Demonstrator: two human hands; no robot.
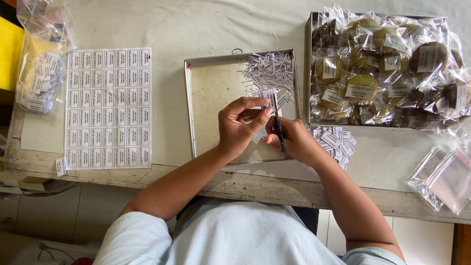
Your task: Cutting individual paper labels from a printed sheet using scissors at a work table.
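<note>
Pale-shirted shoulders and two bare forearms fill the near edge of the view, reaching over the front edge of the bench [206,24], a worn top under a whitish cloth. Largest on it is the baking tray of wrapped cookies [387,68] at the far right corner, each cookie bagged in clear film with a label. Next comes the sheet of printed labels [108,108] lying flat near the left edge, with a bag of cut labels [40,73] beyond it at the far left. An empty metal tray [216,98] sits mid-bench, paper trimmings [270,71] heaped in its far right corner. Empty clear bags [441,176] lie at the right edge, and a loose pile of cut labels [336,142] rests just beside the right wrist.

Over the tray's right side, the left hand [238,127] pinches a small paper label [268,95] between thumb and forefinger. The right hand [294,140] is closed on dark scissors [278,127], whose long axis runs away from the person, the tips touching the label from its right side. Both hands sit equally close to it.
</note>
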